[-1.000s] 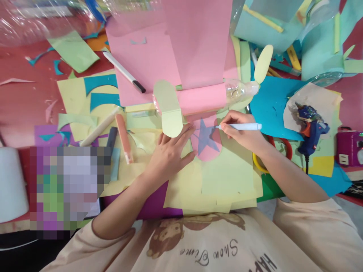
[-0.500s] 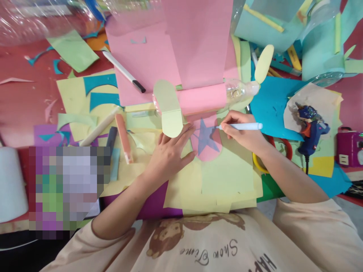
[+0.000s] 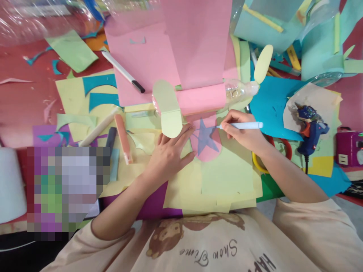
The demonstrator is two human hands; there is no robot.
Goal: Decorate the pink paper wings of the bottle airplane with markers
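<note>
My right hand (image 3: 241,128) is closed around a light-blue marker (image 3: 248,125). Its tip meets the right arm of a blue-grey star (image 3: 206,136) coloured on a rounded pink paper piece (image 3: 214,153). Fingers outstretched, my left hand (image 3: 174,151) lies flat at the left edge of that piece. Just beyond it a plastic bottle (image 3: 236,88) lies on its side, wrapped in pink paper (image 3: 202,99). A pale-green rounded strip (image 3: 170,113) crosses the bottle's base end and reaches to my left fingers. At the cap end a pale-yellow oval (image 3: 263,64) sticks up.
A blue glue gun (image 3: 313,132) rests at the right, near red-and-yellow scissor handles (image 3: 259,166) partly under my right forearm. A white pen with a black end (image 3: 124,73), an orange marker (image 3: 123,138) and paper scraps lie left. Clear bottles (image 3: 42,19) stand far left.
Both hands keep nearly the same place, with the marker tip still on the star. The whole view has shifted very slightly.
</note>
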